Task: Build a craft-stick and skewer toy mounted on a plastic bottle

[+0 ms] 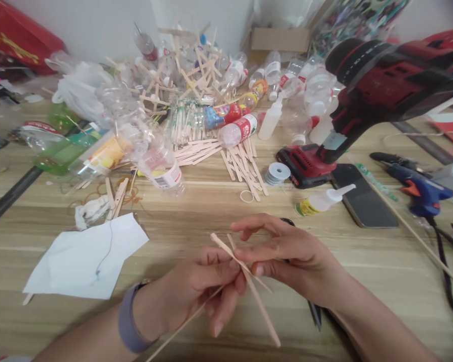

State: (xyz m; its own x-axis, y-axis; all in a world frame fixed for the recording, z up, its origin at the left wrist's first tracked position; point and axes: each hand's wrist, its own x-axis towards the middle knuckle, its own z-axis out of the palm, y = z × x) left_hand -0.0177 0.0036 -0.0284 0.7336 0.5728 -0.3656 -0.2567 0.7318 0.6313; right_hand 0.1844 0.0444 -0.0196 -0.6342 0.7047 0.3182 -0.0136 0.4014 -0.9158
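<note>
Two wooden craft sticks [262, 306] cross in an X between my hands, above the table. My left hand [215, 281] is closed, its thumb pressing the sticks near the crossing. A thin tan strand [184, 324], string or thin strip I cannot tell, runs from under my left fingers toward the lower left. My right hand [294, 251] pinches at the crossing with thumb and index finger, its other fingers lifted. Beneath the right hand lies a dark tool [315, 314] with a pointed tip, mostly hidden.
White paper [86, 264] lies left. Ahead are loose craft sticks [245, 168], plastic bottles [238, 130], a wire spool [277, 173] and a glue bottle [320, 202]. A red drill [377, 95] stands right, near a phone [364, 196] and a blue glue gun [423, 188].
</note>
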